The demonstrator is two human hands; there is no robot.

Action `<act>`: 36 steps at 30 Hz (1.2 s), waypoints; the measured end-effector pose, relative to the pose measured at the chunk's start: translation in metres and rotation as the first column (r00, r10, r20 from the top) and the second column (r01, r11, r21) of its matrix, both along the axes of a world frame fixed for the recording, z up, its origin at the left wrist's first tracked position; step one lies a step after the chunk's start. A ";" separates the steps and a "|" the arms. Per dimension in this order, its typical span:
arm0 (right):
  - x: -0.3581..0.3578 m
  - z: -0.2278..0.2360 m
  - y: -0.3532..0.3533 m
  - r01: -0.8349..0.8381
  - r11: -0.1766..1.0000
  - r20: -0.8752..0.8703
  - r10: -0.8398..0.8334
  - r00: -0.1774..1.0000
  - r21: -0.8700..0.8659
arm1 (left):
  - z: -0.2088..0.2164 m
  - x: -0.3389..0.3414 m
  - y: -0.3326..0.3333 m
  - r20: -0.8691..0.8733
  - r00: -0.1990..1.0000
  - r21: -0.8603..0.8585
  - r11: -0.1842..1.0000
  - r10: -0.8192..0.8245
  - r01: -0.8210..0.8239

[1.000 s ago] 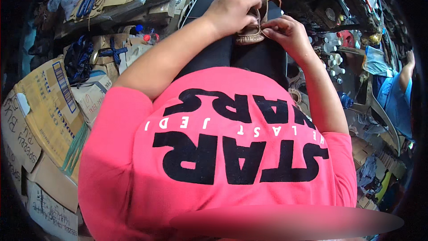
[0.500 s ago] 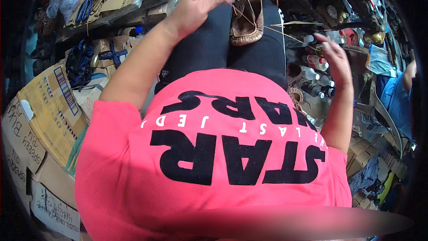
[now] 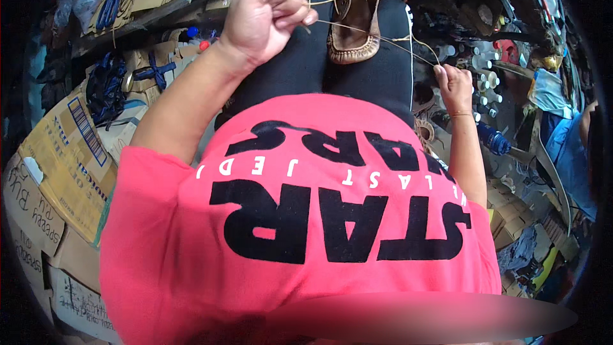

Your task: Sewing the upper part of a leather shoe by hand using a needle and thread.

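Brown shoe (image 3: 353, 22), one; two hands pull one thread (image 3: 377, 37).

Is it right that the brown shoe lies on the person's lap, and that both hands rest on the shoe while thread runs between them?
Not quite. The head view shows the brown shoe on the lap, and thread runs between the hands, but neither rests on it: the left hand and the right hand are held apart from it, pulling the thread out to either side.

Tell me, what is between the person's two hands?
In the head view, thin tan threads stretch from the left hand to the right hand, crossing a brown leather moccasin shoe resting on the black-trousered lap.
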State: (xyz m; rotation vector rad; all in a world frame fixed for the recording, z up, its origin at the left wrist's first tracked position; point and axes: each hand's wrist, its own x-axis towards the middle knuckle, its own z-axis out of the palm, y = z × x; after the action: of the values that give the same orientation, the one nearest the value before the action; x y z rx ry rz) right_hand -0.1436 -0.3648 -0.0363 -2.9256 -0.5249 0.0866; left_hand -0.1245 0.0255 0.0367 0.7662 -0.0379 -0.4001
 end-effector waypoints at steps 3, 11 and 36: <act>-0.008 -0.008 0.006 0.006 1.000 0.022 -0.007 1.000 0.017 | -0.013 0.002 0.019 0.016 0.998 -0.074 0.995 -0.069 0.069; -0.024 -0.004 0.004 0.751 -0.080 -0.755 -0.064 0.652 0.656 | 0.008 0.039 0.064 0.260 0.964 0.948 0.200 -0.049 -0.246; 0.011 0.094 0.112 0.146 0.765 -0.327 0.088 0.941 0.627 | -0.027 0.066 -0.061 0.287 0.673 0.881 0.463 -0.681 0.093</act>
State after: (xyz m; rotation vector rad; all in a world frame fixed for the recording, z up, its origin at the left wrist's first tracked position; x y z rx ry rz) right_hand -0.1329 -0.2525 0.0575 -2.1686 -0.3538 0.3302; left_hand -0.0587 -0.0352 0.0092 1.8580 -0.7483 -0.6397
